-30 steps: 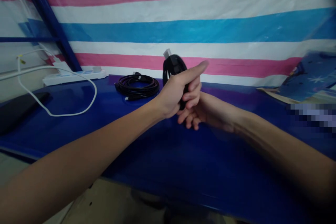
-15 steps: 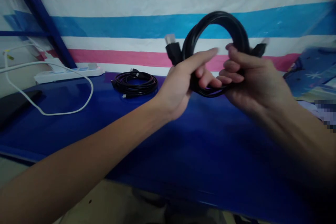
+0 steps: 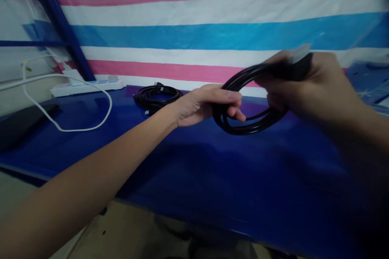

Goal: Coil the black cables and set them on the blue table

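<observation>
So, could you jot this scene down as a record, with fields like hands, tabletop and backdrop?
Left hand: around the left side of a coiled glossy black cable
Right hand: blurred, gripping that coil's right side, near a black plug with silvery tip
On the shiny blue tabletop: second black cable coil, lying flat
Far left: white plastic power strip, looped white cord, flat dark slab
Backdrop: pink, white and blue striped sheet

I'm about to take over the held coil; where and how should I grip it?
Probably by the coil's lower arc, cupped from below: bundled loops curve bare there between left hand and right hand, away from the visible plug.
</observation>
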Demonstrator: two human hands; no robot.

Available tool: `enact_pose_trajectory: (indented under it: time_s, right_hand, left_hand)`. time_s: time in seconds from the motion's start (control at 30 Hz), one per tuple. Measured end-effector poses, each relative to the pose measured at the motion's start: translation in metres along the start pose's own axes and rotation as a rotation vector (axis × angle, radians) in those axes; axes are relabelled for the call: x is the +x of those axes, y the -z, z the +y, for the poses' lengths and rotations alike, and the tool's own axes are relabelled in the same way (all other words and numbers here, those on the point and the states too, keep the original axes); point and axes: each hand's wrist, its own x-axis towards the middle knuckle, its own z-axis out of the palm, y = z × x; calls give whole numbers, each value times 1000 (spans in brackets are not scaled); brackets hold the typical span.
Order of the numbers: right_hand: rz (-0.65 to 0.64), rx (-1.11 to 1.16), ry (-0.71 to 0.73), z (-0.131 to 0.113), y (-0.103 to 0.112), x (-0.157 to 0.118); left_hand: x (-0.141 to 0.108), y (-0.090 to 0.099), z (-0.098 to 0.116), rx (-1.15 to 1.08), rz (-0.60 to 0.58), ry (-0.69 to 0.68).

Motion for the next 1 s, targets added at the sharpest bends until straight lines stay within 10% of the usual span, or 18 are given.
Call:
enact_pose_trajectory:
  time_s: [0.17, 0.4, 0.83, 1.0]
  right_hand:
    - [-122, -237, 275, 5, -4, -2]
    - [-139, -309, 194, 19, -24, -4]
    - [-6, 368, -293, 40, -41, 2]
    - [-67, 713, -267, 29, -38, 3]
  left_hand:
    - [1, 17, -3, 173, -26, 133]
    - [9, 3, -8, 501, 205, 71]
    - [11, 4, -11, 31, 575, -110]
    - [7, -1, 13, -177, 690, -236]
